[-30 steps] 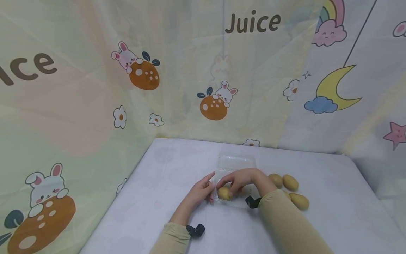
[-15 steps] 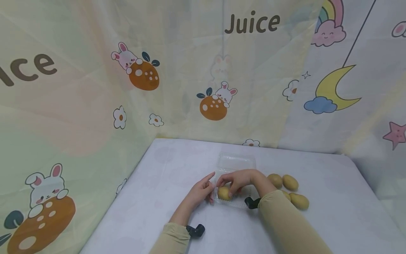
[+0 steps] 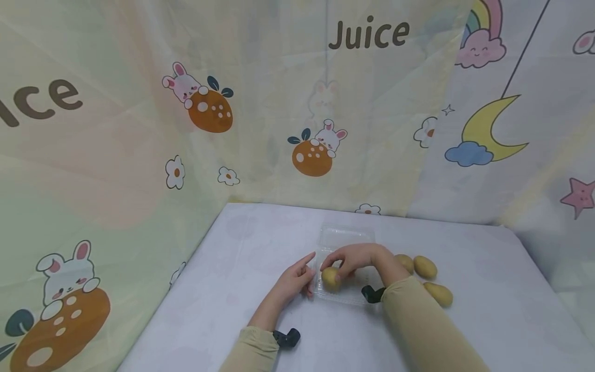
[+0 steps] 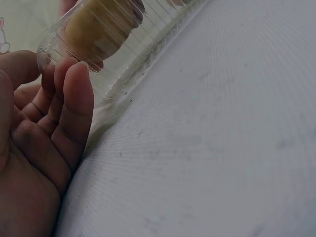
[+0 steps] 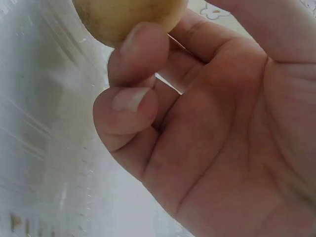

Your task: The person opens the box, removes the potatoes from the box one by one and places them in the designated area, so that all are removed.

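A clear plastic container [image 3: 344, 298] lies with its lid [image 3: 346, 236] folded back. My right hand [image 3: 355, 258] grips a yellow-brown potato [image 3: 330, 279] over the container's left end. The right wrist view shows that potato [image 5: 128, 17] at the fingertips, with the other fingers curled below it. My left hand [image 3: 294, 281] is at the container's left side, its index finger stretched along the edge. In the left wrist view, the left hand's curled fingers [image 4: 76, 94] hold the rim [image 4: 44, 47], and the potato [image 4: 101, 29] shows through the ribbed wall.
To the right of the container, potatoes lie on the white-covered table [image 3: 260, 237]: one [image 3: 405, 262] partly behind the right forearm, one [image 3: 425, 267] beside it and one [image 3: 438, 294] nearer. Printed cloth [image 3: 260, 103] hangs behind and along the left side.
My right hand has risen a little with the potato, which has shifted slightly up and right. The right sleeve now covers another potato on the table. The left hand stays in place.
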### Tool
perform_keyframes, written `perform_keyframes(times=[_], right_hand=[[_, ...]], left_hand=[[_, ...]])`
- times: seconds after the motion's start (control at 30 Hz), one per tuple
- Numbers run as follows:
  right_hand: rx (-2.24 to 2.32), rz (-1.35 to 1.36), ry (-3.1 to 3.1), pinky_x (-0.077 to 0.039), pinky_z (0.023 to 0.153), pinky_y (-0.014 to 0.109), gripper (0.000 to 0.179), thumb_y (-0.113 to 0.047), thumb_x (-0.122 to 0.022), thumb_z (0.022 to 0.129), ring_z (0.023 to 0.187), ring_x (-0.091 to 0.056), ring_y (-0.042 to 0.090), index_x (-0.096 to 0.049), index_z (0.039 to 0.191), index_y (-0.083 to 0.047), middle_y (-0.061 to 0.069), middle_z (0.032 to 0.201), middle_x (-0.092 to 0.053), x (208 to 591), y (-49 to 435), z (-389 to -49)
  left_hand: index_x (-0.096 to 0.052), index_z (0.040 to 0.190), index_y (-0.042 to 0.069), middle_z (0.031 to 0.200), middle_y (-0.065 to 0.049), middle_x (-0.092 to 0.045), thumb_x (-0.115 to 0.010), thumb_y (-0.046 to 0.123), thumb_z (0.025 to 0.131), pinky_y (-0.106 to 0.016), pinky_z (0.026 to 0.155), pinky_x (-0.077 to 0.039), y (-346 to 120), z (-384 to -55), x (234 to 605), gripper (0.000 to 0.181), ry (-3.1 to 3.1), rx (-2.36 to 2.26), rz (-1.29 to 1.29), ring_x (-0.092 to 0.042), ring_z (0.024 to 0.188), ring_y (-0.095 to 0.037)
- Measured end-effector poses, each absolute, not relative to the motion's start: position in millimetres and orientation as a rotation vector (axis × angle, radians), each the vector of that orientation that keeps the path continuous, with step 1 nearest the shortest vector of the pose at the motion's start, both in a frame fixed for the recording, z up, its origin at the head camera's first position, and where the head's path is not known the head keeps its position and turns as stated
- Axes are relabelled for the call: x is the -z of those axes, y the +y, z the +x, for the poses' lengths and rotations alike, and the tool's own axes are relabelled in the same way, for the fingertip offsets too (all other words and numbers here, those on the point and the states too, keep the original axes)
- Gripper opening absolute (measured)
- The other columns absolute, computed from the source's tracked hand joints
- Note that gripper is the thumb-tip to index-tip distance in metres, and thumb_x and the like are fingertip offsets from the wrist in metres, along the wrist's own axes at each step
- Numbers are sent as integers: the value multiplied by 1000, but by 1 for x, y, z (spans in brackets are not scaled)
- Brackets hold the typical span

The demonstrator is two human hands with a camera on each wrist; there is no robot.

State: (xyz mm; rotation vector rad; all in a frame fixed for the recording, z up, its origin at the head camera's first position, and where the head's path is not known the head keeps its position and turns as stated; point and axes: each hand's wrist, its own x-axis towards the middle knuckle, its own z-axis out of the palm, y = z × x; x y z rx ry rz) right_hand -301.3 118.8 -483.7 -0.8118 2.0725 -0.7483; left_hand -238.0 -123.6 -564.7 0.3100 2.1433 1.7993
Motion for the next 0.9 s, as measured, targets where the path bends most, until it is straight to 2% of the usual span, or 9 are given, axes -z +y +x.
perform_keyframes(times=[0.13, 0.23, 0.37, 0.5, 0.67, 0.9], right_hand=[[775, -831, 2073, -47, 62, 33, 42, -26, -73, 88, 64, -50, 14, -64, 129, -27, -5, 122, -56, 475, 124, -301], [790, -827, 2104, -46, 61, 30, 44, -27, -73, 87, 69, -52, 15, -64, 131, -24, -2, 119, -57, 468, 130, -299], [790, -792, 2197, -49, 72, 29, 47, -34, -73, 87, 91, -55, 17, -63, 132, -29, -4, 121, -58, 461, 144, -296], [805, -756, 2290, -49, 87, 37, 50, -43, -71, 86, 111, -52, 20, -62, 134, -32, -6, 130, -58, 456, 165, -292], [850, -646, 2364, -50, 88, 39, 50, -50, -70, 85, 114, -53, 21, -61, 133, -36, -7, 135, -57, 455, 193, -286], [886, -570, 2500, -45, 94, 44, 41, -52, -67, 89, 114, -51, 21, -57, 129, -51, -9, 134, -55, 454, 235, -272]], left_hand=[[-41, 151, 30, 78, -3, -59, -58, 28, 100, -34, 61, -58, -123, -238, 565, 54, 2142, -1805, 315, -63, 61, -18], [-41, 151, 31, 78, -4, -59, -58, 28, 100, -33, 61, -58, -123, -238, 565, 54, 2141, -1803, 308, -63, 61, -18], [-41, 150, 33, 78, -4, -60, -59, 29, 100, -33, 61, -58, -122, -239, 565, 53, 2144, -1800, 281, -63, 62, -18], [-41, 150, 34, 79, -4, -60, -60, 29, 99, -33, 61, -58, -121, -238, 565, 54, 2145, -1803, 269, -64, 62, -18], [-41, 150, 31, 79, -5, -59, -61, 27, 98, -34, 61, -58, -122, -236, 563, 56, 2133, -1827, 274, -63, 62, -18], [-41, 151, 31, 80, -3, -59, -61, 26, 99, -34, 61, -58, -121, -237, 564, 56, 2120, -1837, 271, -63, 63, -17]])
